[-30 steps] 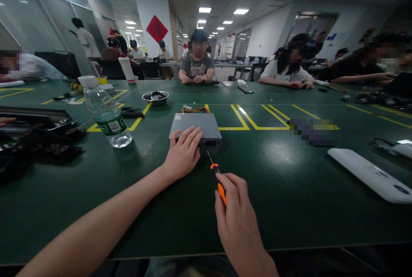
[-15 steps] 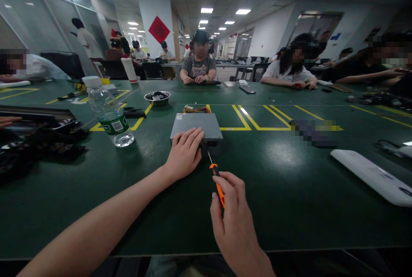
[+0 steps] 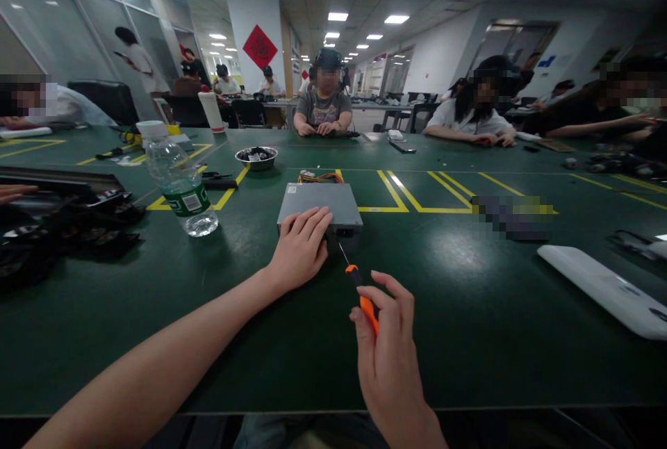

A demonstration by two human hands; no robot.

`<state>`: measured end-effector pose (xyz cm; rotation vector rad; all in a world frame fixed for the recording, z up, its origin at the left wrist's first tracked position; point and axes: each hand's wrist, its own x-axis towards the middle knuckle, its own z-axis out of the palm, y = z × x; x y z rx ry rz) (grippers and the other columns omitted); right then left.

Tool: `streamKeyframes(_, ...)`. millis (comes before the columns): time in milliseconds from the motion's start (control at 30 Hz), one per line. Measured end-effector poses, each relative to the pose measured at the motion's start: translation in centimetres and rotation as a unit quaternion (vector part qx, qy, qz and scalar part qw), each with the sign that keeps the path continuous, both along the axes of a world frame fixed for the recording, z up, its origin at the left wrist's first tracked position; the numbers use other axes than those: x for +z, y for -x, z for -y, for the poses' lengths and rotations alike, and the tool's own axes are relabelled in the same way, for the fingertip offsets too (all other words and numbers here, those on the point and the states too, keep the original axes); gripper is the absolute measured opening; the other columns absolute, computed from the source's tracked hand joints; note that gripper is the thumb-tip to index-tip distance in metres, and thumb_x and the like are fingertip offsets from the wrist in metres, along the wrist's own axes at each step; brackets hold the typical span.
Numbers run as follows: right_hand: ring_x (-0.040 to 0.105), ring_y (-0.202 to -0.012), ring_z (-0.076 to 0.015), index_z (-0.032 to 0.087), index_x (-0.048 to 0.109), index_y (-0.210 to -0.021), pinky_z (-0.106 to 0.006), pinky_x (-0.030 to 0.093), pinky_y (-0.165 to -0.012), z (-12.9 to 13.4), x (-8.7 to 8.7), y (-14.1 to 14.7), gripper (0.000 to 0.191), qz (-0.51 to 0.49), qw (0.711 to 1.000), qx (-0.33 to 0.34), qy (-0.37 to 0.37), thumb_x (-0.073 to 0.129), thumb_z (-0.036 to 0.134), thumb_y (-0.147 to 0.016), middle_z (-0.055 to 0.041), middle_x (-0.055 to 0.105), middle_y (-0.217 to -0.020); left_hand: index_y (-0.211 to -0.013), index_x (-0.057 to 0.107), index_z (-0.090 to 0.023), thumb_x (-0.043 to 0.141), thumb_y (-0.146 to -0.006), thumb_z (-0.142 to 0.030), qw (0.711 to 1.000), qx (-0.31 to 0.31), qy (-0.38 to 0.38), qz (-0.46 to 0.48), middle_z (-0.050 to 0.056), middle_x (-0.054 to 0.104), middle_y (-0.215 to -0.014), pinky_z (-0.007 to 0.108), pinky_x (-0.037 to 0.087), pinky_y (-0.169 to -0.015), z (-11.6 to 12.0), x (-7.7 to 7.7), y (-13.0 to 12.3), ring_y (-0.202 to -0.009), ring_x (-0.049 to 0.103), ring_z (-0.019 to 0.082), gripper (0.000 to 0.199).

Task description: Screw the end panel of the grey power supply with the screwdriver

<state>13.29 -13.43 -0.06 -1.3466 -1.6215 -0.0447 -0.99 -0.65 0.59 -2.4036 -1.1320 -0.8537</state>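
Observation:
A grey computer power supply (image 3: 320,200) sits on the green table in front of me, with its socket side facing me and coloured cables coming out behind. My left hand (image 3: 299,247) grips its near left edge, fingers over the top and thumb down at the front face. Between the thumb and fingers of my right hand (image 3: 390,338) is a screwdriver (image 3: 368,306) with an orange and black handle. Its thin shaft points up and slightly left, the tip at the front face beside the socket. Whether the tip sits in a screw, I cannot tell.
Left of the power supply stands a water bottle (image 3: 187,195), with a metal bowl (image 3: 256,158) of small parts farther back. Dark parts (image 3: 67,226) lie at the far left. A white panel (image 3: 599,289) lies at the right. Several people sit around the table.
My right hand has shifted slightly right and tilted the screwdriver handle to the right. Its fingers look a little more spread. My left hand and the power supply have stayed in place.

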Motion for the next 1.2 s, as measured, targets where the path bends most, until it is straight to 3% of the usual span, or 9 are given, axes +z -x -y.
streamKeyframes(133, 0.060, -0.099, -0.0193, 0.017, 0.047, -0.103, -0.030, 0.058, -0.069, 0.4, 0.3, 0.5, 0.017, 0.008, 0.998, 0.057, 0.003, 0.037, 0.020, -0.090, -0.0153, 0.048, -0.114, -0.130, 0.041, -0.014, 0.043, -0.085, -0.019, 1.000, 0.002, -0.002, -0.004, 0.009, 0.047, -0.136, 0.041, 0.028, -0.099, -0.1, -0.1, 0.0, -0.125, 0.040, 0.024, 0.045)
streamKeyframes(233, 0.060, -0.102, -0.0199, 0.017, 0.051, -0.105, -0.031, 0.057, -0.075, 0.6, 0.6, 0.2, 0.021, 0.075, 0.994, 0.074, -0.003, 0.037, 0.016, -0.089, -0.0152, 0.052, -0.115, -0.129, 0.041, -0.014, 0.043, -0.085, -0.019, 1.000, 0.003, -0.005, -0.003, 0.009, 0.047, -0.136, 0.041, 0.028, -0.098, -0.1, -0.2, 0.1, -0.124, 0.040, 0.024, 0.045)
streamKeyframes(367, 0.064, -0.095, -0.0196, 0.019, 0.060, -0.100, -0.028, 0.056, -0.073, 0.4, 1.2, -0.6, 0.022, 0.166, 0.984, 0.042, -0.052, 0.040, 0.016, -0.090, -0.0132, 0.059, -0.113, -0.130, 0.041, -0.015, 0.044, -0.085, -0.019, 1.000, 0.003, -0.005, 0.006, 0.010, 0.048, -0.135, 0.042, 0.029, -0.097, -0.1, -0.2, 0.0, -0.123, 0.042, 0.025, 0.045)
streamKeyframes(533, 0.067, -0.084, -0.0169, 0.016, 0.059, -0.097, -0.024, 0.056, -0.062, -0.2, 2.0, -0.7, 0.018, 0.156, 0.985, 0.003, -0.070, 0.043, 0.019, -0.090, -0.0131, 0.063, -0.104, -0.131, 0.041, -0.015, 0.044, -0.084, -0.019, 1.000, 0.000, 0.000, 0.011, 0.010, 0.047, -0.135, 0.042, 0.029, -0.099, 0.0, -0.1, -0.1, -0.123, 0.041, 0.025, 0.046)
streamKeyframes(700, 0.051, -0.118, -0.0244, 0.014, 0.052, -0.106, -0.039, 0.053, -0.085, -0.3, 1.6, -0.1, 0.021, 0.174, 0.981, 0.034, -0.076, 0.041, 0.014, -0.088, -0.0169, 0.056, -0.122, -0.131, 0.040, -0.016, 0.044, -0.084, -0.018, 1.000, -0.004, 0.001, 0.014, 0.010, 0.047, -0.135, 0.043, 0.029, -0.099, 0.0, -0.2, 0.0, -0.124, 0.041, 0.025, 0.047)
streamKeyframes(800, 0.050, -0.120, -0.0209, 0.015, 0.049, -0.111, -0.035, 0.053, -0.086, -0.4, 1.1, 0.0, 0.029, 0.177, 0.980, 0.047, -0.082, 0.035, 0.006, -0.087, -0.0155, 0.052, -0.128, -0.132, 0.039, -0.017, 0.044, -0.084, -0.018, 1.000, -0.003, 0.001, 0.015, 0.010, 0.047, -0.135, 0.043, 0.029, -0.098, 0.0, -0.2, 0.0, -0.124, 0.041, 0.025, 0.048)
streamKeyframes(1000, 0.065, -0.096, -0.0167, 0.016, 0.052, -0.109, -0.026, 0.056, -0.075, -0.9, 1.5, -0.6, 0.020, 0.151, 0.985, 0.006, -0.077, 0.045, 0.020, -0.090, -0.0114, 0.065, -0.109, -0.131, 0.040, -0.017, 0.044, -0.084, -0.018, 1.000, -0.003, 0.005, 0.012, 0.010, 0.047, -0.135, 0.042, 0.028, -0.099, 0.1, 0.0, 0.0, -0.124, 0.040, 0.025, 0.047)
streamKeyframes(1100, 0.064, -0.098, -0.0185, 0.016, 0.051, -0.108, -0.031, 0.056, -0.079, -0.8, 1.9, -0.8, 0.021, 0.135, 0.988, 0.017, -0.075, 0.045, 0.027, -0.091, -0.0117, 0.065, -0.107, -0.131, 0.041, -0.016, 0.044, -0.084, -0.019, 1.000, -0.002, 0.004, 0.012, 0.010, 0.047, -0.135, 0.042, 0.028, -0.100, 0.1, -0.1, 0.0, -0.124, 0.041, 0.025, 0.047)
streamKeyframes(1200, 0.055, -0.113, -0.0221, 0.013, 0.049, -0.111, -0.039, 0.053, -0.086, -0.5, 2.2, -0.6, 0.025, 0.142, 0.987, 0.045, -0.066, 0.042, 0.026, -0.091, -0.0148, 0.059, -0.117, -0.131, 0.040, -0.016, 0.044, -0.084, -0.019, 1.000, -0.002, 0.003, 0.014, 0.010, 0.047, -0.135, 0.043, 0.028, -0.099, 0.0, -0.2, 0.0, -0.124, 0.041, 0.025, 0.047)
